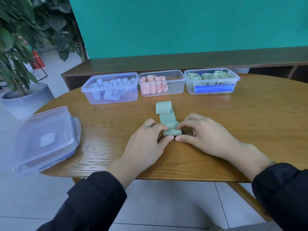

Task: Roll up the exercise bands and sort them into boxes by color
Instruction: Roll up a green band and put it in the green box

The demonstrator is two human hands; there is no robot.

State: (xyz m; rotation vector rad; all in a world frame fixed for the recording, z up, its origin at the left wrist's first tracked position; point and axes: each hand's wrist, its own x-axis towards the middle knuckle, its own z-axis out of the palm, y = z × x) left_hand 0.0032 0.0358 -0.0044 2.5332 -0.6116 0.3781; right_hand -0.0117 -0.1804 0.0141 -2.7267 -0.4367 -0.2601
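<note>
On the wooden table (216,124), head view: green band (167,120) lies at centre, near end rolled, far end folded over toward 12 o'clock. Left hand (146,139) pinches the roll's left end with curled fingers; right hand (201,132) pinches its right end likewise. Thumbs meet below the roll. At 12 o'clock, three clear boxes in a row: blue-band box (110,97), pink-band box (162,93), green-band box (211,90). Lidded container (41,139) at 9 o'clock. Potted plant (20,39) at 10 o'clock.
</note>
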